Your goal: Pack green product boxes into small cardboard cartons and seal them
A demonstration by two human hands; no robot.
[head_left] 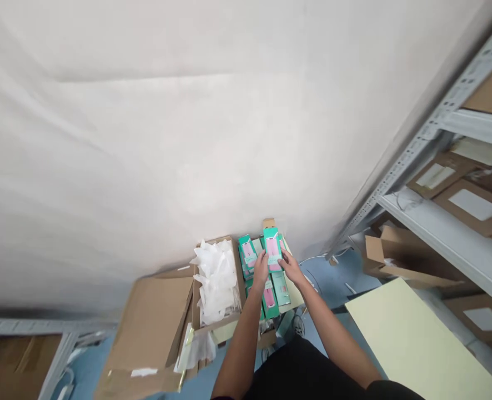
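Between my two hands is a green box (pixel 272 244) with a pink panel, its brown end flap standing up at the far side. My left hand (pixel 261 268) grips its near left edge, and my right hand (pixel 290 265) holds the right edge. Under and around it lie more green boxes: one with a pink panel (pixel 248 251) to the left, another (pixel 270 300) nearer me, and a pale green one (pixel 281 289) beside that. Just left of them stands an open carton (pixel 236 266) full of white plastic bags (pixel 216 278).
A large opened cardboard box (pixel 150 322) is at the lower left. On the right, metal shelving (pixel 437 219) holds several brown cartons (pixel 475 205). A pale yellow board (pixel 429 344) juts in at lower right. A white wall covering (pixel 187 139) rises ahead.
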